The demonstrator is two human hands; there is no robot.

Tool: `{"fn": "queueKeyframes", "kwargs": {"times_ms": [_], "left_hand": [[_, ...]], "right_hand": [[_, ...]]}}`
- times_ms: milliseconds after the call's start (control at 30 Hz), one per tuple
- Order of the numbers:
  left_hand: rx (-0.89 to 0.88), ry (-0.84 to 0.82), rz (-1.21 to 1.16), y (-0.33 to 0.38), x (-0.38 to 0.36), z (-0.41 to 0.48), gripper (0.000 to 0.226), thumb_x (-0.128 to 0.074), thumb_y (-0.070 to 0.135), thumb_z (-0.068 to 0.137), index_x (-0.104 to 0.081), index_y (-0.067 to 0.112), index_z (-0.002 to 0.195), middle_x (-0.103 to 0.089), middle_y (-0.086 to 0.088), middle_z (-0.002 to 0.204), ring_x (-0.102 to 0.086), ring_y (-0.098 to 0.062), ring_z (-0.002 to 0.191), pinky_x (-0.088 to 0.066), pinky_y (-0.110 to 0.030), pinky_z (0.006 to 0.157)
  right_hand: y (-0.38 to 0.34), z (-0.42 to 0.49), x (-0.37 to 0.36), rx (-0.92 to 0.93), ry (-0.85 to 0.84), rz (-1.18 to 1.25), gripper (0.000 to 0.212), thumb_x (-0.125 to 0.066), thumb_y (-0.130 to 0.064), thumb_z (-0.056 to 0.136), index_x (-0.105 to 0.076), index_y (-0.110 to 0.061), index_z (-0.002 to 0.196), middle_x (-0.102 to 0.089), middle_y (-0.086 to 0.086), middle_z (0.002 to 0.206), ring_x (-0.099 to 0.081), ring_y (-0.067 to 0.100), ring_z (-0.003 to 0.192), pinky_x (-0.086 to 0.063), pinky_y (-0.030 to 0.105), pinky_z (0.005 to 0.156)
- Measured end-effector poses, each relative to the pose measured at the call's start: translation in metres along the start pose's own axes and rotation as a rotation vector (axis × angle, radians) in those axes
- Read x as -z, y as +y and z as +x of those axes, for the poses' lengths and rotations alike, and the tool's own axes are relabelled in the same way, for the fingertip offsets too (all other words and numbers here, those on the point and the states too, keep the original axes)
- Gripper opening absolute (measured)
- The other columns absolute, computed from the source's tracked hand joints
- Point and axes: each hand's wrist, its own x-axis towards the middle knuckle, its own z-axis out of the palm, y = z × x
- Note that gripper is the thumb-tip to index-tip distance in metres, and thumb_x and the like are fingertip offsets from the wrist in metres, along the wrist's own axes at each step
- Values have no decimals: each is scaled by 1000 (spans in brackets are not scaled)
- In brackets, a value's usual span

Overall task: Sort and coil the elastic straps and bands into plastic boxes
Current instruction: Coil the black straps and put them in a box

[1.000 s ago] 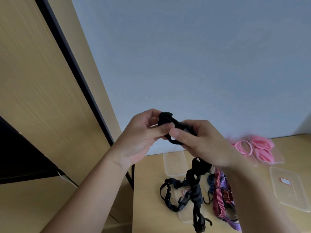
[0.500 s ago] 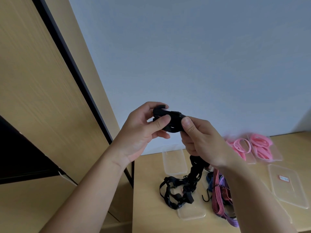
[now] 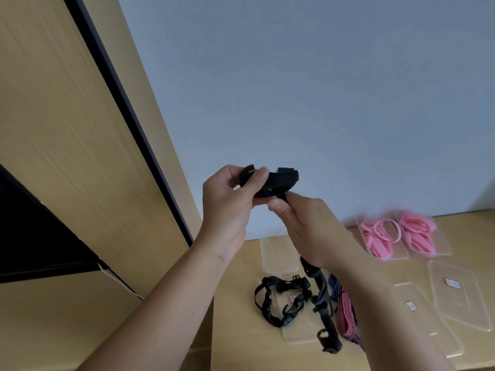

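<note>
I hold a black elastic strap (image 3: 278, 182) up in front of the wall, part of it wound into a coil. My left hand (image 3: 230, 207) pinches the coil with thumb and fingers. My right hand (image 3: 308, 226) grips the strap just below the coil, and its loose tail (image 3: 325, 311) hangs down to the table. A second black strap with buckles (image 3: 278, 301) lies on the table. Red striped and blue bands (image 3: 344, 309) lie beside the tail. Two clear boxes (image 3: 401, 257) at the back right hold pink bands (image 3: 380, 234).
An empty clear box (image 3: 278, 254) stands near the wall behind the straps. Clear lids and boxes (image 3: 460, 298) lie at the right on the wooden table (image 3: 235, 330). A wooden cabinet panel with a black edge (image 3: 128, 116) rises at the left.
Both hands have risen with the strap. My right hand moved from the coil's front to below it, and the hanging tail shortened as the coil grew.
</note>
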Motion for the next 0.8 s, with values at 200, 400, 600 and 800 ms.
{"fn": "queueKeyframes", "kwargs": {"times_ms": [200, 400, 600, 800], "left_hand": [[-290, -59, 477, -15, 14, 0, 21, -82, 10, 85, -67, 23, 78, -72, 7, 75, -72, -16, 62, -58, -29, 57], [-243, -250, 623, -11, 22, -2, 18, -84, 12, 83, -74, 27, 81, -74, 8, 79, -72, -15, 67, -59, -32, 60], [-127, -533, 527, 7, 24, -5, 17, -72, 1, 93, -77, 15, 101, -78, 1, 88, -73, -14, 71, -56, -22, 66], [-97, -596, 397, 15, 26, -6, 20, -70, -5, 91, -77, 12, 99, -76, -7, 85, -67, -15, 67, -53, -26, 60]], "right_hand": [[-5, -2, 15, 21, -39, -274, 31, -64, -43, 94, -56, -29, 67, -47, -7, 55, -42, 10, 50, -28, 27, 50], [-14, 10, 43, 41, -73, -174, 12, -84, -37, 76, -72, -33, 77, -61, -15, 58, -55, 1, 53, -35, 16, 45], [-4, 30, 70, 60, -221, 212, 29, -92, -30, 68, -70, -28, 85, -67, -8, 65, -53, 8, 52, -41, 19, 49], [13, 46, 66, 73, -162, 408, 31, -88, -38, 62, -68, -24, 81, -51, 0, 59, -40, 13, 48, -37, 22, 47]]}}
